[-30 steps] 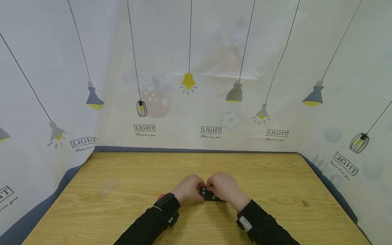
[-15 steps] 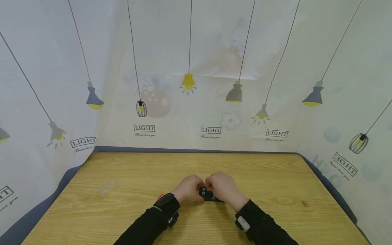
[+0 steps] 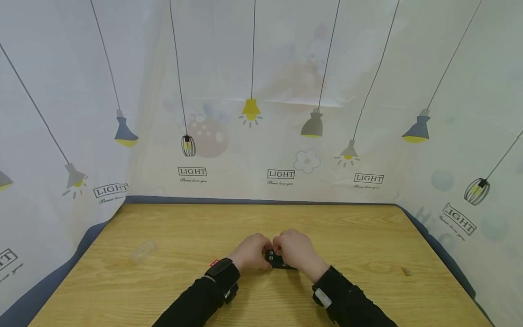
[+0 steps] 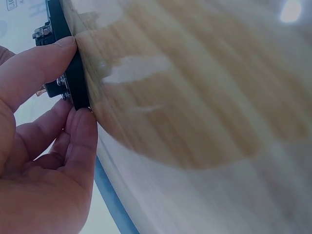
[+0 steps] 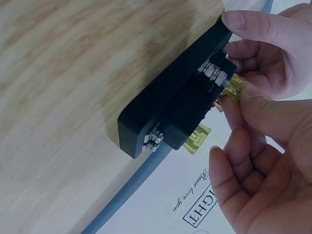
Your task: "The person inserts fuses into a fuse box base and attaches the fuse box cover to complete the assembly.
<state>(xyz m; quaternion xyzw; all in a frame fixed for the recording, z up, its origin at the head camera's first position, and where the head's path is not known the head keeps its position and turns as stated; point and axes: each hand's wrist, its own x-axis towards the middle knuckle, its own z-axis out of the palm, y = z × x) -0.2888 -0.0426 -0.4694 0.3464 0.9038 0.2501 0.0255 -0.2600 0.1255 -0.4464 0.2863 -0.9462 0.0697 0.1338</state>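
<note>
A black fuse block (image 3: 276, 260) with metal screw terminals lies on the wooden table between my two hands. My left hand (image 3: 252, 251) grips its left end; in the left wrist view the thumb (image 4: 61, 51) presses one edge and the fingers (image 4: 83, 131) bear on the end. Over the block, my right hand (image 3: 295, 249) pinches a yellow blade fuse (image 5: 234, 87) between thumb and forefinger. That fuse stands at the block's socket row; how deep it sits cannot be told. A second yellow blade fuse (image 5: 197, 139) sticks out nearer the block's other end.
On the left of the table (image 3: 196, 227) lies a clear plastic container (image 3: 144, 251). A small yellowish-orange item (image 3: 407, 271), too small to make out, is at the right. A printed cloth (image 3: 245, 150) with lamp drawings surrounds the table's back and sides.
My right hand has shifted very slightly to the left over the fuse block. The left hand and the block have stayed almost where they were.
</note>
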